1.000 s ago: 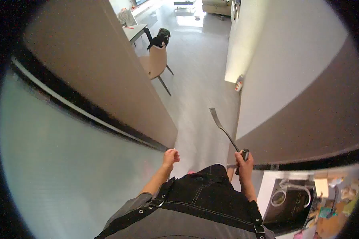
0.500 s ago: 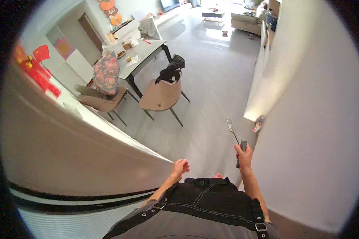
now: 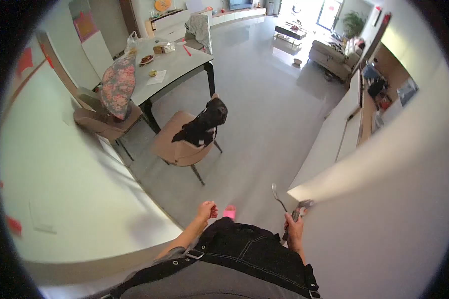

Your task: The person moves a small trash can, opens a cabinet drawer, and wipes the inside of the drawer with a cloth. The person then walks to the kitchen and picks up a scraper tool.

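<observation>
In my right hand [image 3: 294, 230] is a hand tool [image 3: 280, 199] with a dark grip, a thin bent metal shaft and a narrow flattened metal head. The fingers wrap round the grip, and the head points forward over the floor. Beside this hand runs the white wall [image 3: 354, 214] on the right. My left hand [image 3: 207, 210] hangs in front of the body with its fingers curled in and nothing showing in them. A pink slipper [image 3: 229, 212] shows on the floor just right of it.
Ahead stands a chair [image 3: 177, 142] with a black bag-like item [image 3: 204, 124] over its back. Behind it is a table [image 3: 179, 70] with food and papers. A second chair [image 3: 107, 127] holds a floral cover [image 3: 118, 84]. A cabinet [image 3: 341, 127] lines the right.
I have moved forward past the wall's rounded edge on the left. The chairs and table are nearer, and more of the right-hand cabinet shows. The tool stays in my right hand.
</observation>
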### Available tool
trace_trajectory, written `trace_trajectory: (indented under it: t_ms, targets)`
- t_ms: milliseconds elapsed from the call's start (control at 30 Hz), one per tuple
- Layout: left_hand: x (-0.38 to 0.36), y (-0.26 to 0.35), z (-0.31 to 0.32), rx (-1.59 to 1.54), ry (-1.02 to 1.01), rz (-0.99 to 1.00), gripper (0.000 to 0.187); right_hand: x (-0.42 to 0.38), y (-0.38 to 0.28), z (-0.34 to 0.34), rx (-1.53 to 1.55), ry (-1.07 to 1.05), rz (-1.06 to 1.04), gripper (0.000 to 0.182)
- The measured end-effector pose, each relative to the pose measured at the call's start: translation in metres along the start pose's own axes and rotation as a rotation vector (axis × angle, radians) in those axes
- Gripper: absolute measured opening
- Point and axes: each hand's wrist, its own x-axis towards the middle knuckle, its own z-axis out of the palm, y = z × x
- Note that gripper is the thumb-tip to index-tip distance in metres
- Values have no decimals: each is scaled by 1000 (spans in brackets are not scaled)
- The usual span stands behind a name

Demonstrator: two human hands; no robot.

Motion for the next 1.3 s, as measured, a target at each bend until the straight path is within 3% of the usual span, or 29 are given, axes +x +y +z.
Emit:
trace_trajectory:
  t_ms: [333, 600, 667, 900, 1167, 1300]
  targets:
    - [177, 205, 146, 117, -195, 74, 20, 208, -85, 35, 113, 211, 45, 24]
    - [337, 288, 240, -38, -123, 81, 19, 448, -176, 76, 85, 95, 4, 22]
    - [358, 319, 253, -44, -71, 36, 18, 502, -216, 92, 35, 21, -44, 23]
    - [430, 432, 288, -212, 137, 177, 17, 672, -345, 170, -154, -220, -86, 28]
    - [582, 496, 271, -340, 218, 107, 17, 830, -394, 265, -113, -353, -57, 28]
    - [676, 583, 299, -301, 221, 95, 17, 910, -425, 309, -128, -300, -15, 26]
